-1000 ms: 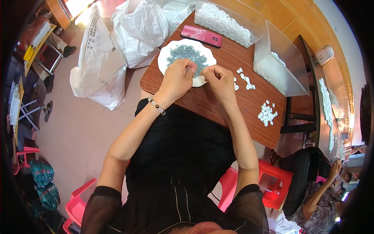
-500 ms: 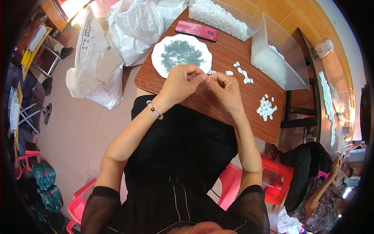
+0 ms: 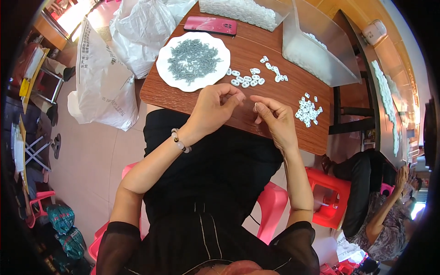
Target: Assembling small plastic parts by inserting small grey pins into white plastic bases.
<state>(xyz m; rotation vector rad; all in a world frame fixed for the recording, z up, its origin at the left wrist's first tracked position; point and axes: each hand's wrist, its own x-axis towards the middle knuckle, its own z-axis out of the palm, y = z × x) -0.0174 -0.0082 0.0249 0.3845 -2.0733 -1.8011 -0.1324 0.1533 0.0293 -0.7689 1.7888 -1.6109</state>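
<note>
Left hand (image 3: 215,106) and right hand (image 3: 273,120) meet fingertip to fingertip over the table (image 3: 284,96) edge, each pinched; any small part held is not discernible. White pieces (image 3: 247,79) lie at 12 o'clock, the left hand slightly nearer; screws plate (image 3: 192,59) at 11.

Pink phone (image 3: 210,25), white plastic bags (image 3: 103,87)

White plastic bags (image 3: 103,87) left of table (image 3: 293,133)
</note>
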